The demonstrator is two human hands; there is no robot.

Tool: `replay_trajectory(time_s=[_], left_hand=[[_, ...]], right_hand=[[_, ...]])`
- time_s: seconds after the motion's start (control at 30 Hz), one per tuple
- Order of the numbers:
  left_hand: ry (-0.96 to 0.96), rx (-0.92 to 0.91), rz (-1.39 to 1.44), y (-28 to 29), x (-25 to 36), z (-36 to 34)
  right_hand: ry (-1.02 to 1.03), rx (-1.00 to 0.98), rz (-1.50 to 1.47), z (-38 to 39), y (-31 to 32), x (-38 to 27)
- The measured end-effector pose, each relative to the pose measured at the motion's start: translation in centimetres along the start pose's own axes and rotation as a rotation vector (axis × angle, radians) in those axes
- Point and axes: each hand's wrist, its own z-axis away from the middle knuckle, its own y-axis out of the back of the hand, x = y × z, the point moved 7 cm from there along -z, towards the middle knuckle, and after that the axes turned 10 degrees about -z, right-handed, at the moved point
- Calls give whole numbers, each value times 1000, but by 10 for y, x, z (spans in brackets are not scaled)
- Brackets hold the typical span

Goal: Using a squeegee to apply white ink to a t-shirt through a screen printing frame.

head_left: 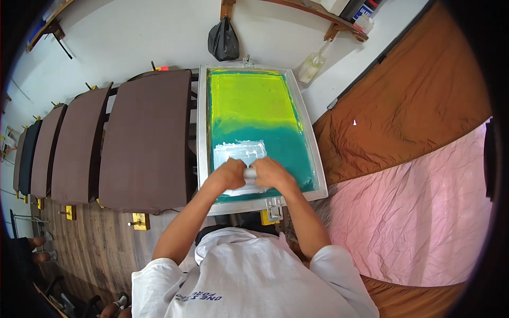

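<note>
My left hand (229, 174) and my right hand (272, 174) are side by side, both closed around the pale handle of a squeegee (250, 173). Most of the squeegee is hidden under my fingers. It is over the near part of a screen-printing frame (202, 122) with a light metal rim. The mesh is yellow-green (249, 98) at the far end and teal (289, 159) nearer me. White ink (238, 149) covers a patch at the near left of the mesh, around and beyond my hands.
Left of the frame runs a row of boards covered in brown cloth (146, 140), with yellow blocks (140, 221) below. Orange-brown (392, 100) and pink sheets (408, 222) hang at right. A black bag (223, 40) hangs beyond the frame. Another person's legs (42, 257) show at lower left.
</note>
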Motion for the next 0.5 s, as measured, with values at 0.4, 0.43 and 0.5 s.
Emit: replay_trajectory(time_s=[0.4,0.43,0.5], left_hand=[[5,324,42,-43,45,76],[4,296,28,-40,50,82],[10,235,16,-27,42,66]], right_hand=[[188,339,-93,70,-55,6],[160,298,-89,72,-50,2],[56,128,-57,57,-32,1]])
